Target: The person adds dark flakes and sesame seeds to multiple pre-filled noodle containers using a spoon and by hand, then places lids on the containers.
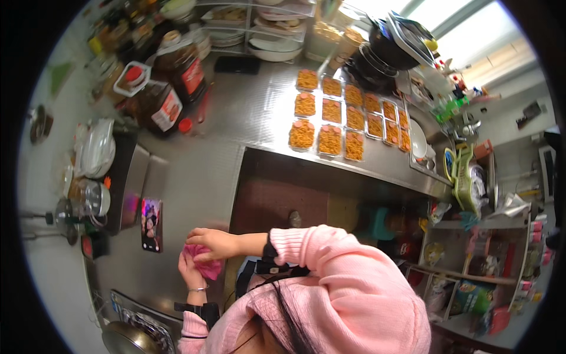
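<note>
Over the left counter, near its front edge, both my hands are closed on a crumpled pink cloth [211,268]. My left hand [189,272] grips it from the left side. From above, my right hand [213,242] presses onto the cloth, its fingers bent over the top. Just left of them a phone [151,225] with a lit screen leans on the counter. Several clear trays of noodles with pink slices, one of them a noodle tray [302,134], stand in rows on the far steel counter.
Two large dark bottles, one a red-capped jug [154,105], stand in the left corner. A frying pan [132,339] sits on the stove at lower left. Stacked dark pots [377,59] are at the back right, beyond the trays. A green dish rack [466,177] is by the sink.
</note>
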The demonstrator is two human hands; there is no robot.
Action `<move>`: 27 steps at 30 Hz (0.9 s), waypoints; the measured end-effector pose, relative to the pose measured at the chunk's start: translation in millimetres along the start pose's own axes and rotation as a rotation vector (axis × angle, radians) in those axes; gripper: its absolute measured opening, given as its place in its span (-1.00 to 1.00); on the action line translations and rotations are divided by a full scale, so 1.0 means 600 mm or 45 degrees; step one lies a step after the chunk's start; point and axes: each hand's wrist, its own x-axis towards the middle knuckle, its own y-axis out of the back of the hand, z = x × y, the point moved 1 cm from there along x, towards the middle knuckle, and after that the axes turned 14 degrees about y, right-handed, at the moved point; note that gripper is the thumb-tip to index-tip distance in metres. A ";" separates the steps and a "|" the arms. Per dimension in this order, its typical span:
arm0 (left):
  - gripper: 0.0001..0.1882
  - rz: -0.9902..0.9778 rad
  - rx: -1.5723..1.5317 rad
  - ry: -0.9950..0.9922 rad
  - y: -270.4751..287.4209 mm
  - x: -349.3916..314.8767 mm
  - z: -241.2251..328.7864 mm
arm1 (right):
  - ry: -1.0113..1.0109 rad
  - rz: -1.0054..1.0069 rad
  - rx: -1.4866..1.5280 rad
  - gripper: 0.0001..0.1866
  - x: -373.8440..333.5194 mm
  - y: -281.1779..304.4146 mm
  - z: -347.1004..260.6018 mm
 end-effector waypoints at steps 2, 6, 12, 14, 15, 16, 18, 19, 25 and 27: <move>-0.55 -0.139 -0.262 0.157 -0.064 0.010 0.039 | 0.120 0.153 -0.084 -0.18 -0.039 0.038 -0.036; -0.47 -0.620 -0.665 0.611 -0.213 0.007 0.094 | 0.305 0.406 -0.332 -0.19 -0.129 0.107 -0.095; -0.29 -1.028 -0.773 0.701 -0.483 -0.066 0.100 | 0.171 0.877 -0.935 -0.49 -0.310 0.256 -0.121; -0.18 -1.197 -0.724 0.822 -0.570 -0.095 0.082 | 0.231 1.080 -0.951 -0.69 -0.402 0.316 -0.137; -0.14 -1.321 -0.676 0.890 -0.607 -0.107 0.076 | -0.121 1.204 0.181 -0.72 -0.454 0.335 -0.139; -0.15 -1.377 -0.556 0.878 -0.639 -0.120 0.068 | -0.269 1.294 0.427 -0.74 -0.519 0.351 -0.151; -0.18 -1.426 -0.384 0.891 -0.680 -0.144 0.054 | -0.453 1.428 0.170 -0.74 -0.647 0.376 -0.162; -0.23 -1.623 -0.399 0.905 -0.699 -0.148 0.049 | -0.396 1.439 -0.456 -0.73 -0.699 0.391 -0.154; -0.35 -1.364 -0.176 0.902 -0.755 -0.163 0.016 | -0.645 1.168 -1.753 -0.70 -1.014 0.451 -0.059; -0.38 -1.308 -0.082 0.856 -0.753 -0.163 0.016 | -0.887 2.005 -0.466 -0.67 -1.160 0.477 -0.068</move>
